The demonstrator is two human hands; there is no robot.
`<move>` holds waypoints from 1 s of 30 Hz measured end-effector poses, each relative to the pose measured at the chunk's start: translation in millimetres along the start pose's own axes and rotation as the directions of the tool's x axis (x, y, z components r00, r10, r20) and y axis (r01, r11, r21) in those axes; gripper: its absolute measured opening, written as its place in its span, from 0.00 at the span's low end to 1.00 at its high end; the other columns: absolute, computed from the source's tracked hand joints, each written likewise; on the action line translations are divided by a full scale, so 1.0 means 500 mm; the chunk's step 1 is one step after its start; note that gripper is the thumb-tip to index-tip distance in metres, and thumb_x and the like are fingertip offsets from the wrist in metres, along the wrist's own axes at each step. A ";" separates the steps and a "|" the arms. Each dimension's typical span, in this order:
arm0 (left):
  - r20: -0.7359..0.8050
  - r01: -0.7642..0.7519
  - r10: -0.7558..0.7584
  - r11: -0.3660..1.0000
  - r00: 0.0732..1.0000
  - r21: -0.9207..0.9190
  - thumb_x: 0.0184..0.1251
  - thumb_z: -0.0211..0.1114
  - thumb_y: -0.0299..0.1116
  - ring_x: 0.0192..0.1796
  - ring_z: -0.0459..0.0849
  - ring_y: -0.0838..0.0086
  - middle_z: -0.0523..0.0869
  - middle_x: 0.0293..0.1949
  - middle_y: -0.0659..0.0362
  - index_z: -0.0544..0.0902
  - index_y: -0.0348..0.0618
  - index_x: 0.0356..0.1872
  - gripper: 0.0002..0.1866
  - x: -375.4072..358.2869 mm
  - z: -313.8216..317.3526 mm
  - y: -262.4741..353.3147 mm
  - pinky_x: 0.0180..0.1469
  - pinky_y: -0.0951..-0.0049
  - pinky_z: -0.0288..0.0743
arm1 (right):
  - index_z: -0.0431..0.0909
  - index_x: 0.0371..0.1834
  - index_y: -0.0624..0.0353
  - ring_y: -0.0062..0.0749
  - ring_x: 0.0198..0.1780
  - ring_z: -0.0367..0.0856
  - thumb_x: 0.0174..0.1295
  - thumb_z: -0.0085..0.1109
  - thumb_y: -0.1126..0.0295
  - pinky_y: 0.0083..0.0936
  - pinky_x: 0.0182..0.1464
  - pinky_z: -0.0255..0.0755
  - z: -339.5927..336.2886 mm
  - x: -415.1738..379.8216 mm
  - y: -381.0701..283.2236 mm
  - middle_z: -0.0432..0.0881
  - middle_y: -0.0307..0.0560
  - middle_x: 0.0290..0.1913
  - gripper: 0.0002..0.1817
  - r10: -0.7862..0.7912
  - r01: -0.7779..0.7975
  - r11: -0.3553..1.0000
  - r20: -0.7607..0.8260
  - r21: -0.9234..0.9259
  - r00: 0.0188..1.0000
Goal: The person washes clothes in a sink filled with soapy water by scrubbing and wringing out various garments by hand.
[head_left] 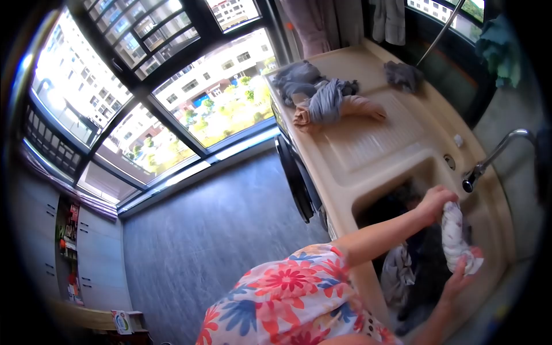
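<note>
Over the sink basin (pixel 368 192), a white patterned cloth (pixel 452 233) is stretched between my two hands, twisted into a rope. My left hand (pixel 438 202) is closed around its upper end. At the lower end my right hand (pixel 460 277) grips the cloth, whose loose tip spreads beside the fingers. Below, a light grey wet cloth (pixel 398 273) and dark laundry (pixel 425 276) lie in the basin, partly hidden by my forearms.
A chrome faucet (pixel 470 179) arches over the basin from the wall side. On the ribbed washboard's (pixel 368 135) far end lie a twisted grey-blue cloth (pixel 326 103), a peach cloth (pixel 359 107) and a dark grey cloth (pixel 402 76). A round black door (pixel 293 178) projects beside the counter.
</note>
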State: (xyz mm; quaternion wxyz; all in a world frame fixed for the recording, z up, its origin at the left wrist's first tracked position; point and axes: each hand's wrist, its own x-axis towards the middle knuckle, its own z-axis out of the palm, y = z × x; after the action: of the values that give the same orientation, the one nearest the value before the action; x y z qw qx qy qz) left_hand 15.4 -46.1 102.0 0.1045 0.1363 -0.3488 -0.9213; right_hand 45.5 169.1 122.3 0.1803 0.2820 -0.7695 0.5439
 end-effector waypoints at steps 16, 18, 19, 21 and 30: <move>0.997 -0.980 0.078 -0.197 0.000 0.015 0.43 0.58 0.39 0.40 0.71 0.69 0.70 0.29 0.63 0.74 0.54 0.21 0.05 -0.276 0.130 -0.149 0.26 0.68 0.63 | 0.73 0.25 0.56 0.18 0.24 0.69 0.43 0.63 0.72 0.19 0.27 0.63 0.044 0.106 -0.004 0.72 0.33 0.22 0.08 0.481 -0.605 0.786 0.490 0.125 0.727; 0.992 -0.991 -0.120 -0.123 -0.045 -0.060 0.41 0.59 0.37 0.39 0.72 0.68 0.71 0.28 0.63 0.76 0.52 0.21 0.05 -0.249 0.106 -0.172 0.24 0.68 0.64 | 0.74 0.26 0.58 0.16 0.24 0.69 0.42 0.62 0.73 0.18 0.27 0.64 0.068 0.109 -0.023 0.74 0.33 0.22 0.08 0.482 -0.553 0.833 0.480 0.008 0.733; 0.987 -0.985 -0.151 -0.154 -0.056 -0.080 0.41 0.59 0.36 0.39 0.73 0.68 0.73 0.29 0.62 0.78 0.50 0.23 0.06 -0.236 0.097 -0.190 0.22 0.69 0.64 | 0.73 0.26 0.60 0.15 0.24 0.68 0.41 0.63 0.73 0.19 0.27 0.64 0.083 0.109 -0.026 0.73 0.33 0.21 0.09 0.461 -0.512 0.859 0.475 -0.026 0.749; 0.957 -0.998 -0.290 -0.052 -0.004 -0.020 0.45 0.57 0.32 0.46 0.74 0.65 0.77 0.38 0.58 0.80 0.46 0.28 0.07 -0.206 0.073 -0.231 0.32 0.63 0.70 | 0.74 0.26 0.59 0.14 0.24 0.69 0.41 0.63 0.76 0.15 0.27 0.63 0.113 0.099 -0.020 0.72 0.32 0.23 0.09 0.455 -0.513 0.858 0.444 0.011 0.772; 0.931 -0.893 -0.258 0.304 0.258 0.332 0.56 0.53 0.33 0.53 0.73 0.61 0.78 0.48 0.56 0.78 0.46 0.42 0.13 -0.138 -0.029 -0.397 0.50 0.60 0.68 | 0.74 0.24 0.60 0.18 0.24 0.70 0.40 0.60 0.74 0.19 0.28 0.65 0.191 0.068 0.045 0.74 0.37 0.20 0.07 0.532 -0.552 0.834 0.309 -0.028 0.788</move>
State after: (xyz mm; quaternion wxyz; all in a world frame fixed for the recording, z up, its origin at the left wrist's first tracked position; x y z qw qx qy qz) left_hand 65.6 110.5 -29.5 0.0459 -0.4616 -0.7853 -0.4101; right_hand 7.6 76.7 93.0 -0.1130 0.1353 -0.8184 0.5469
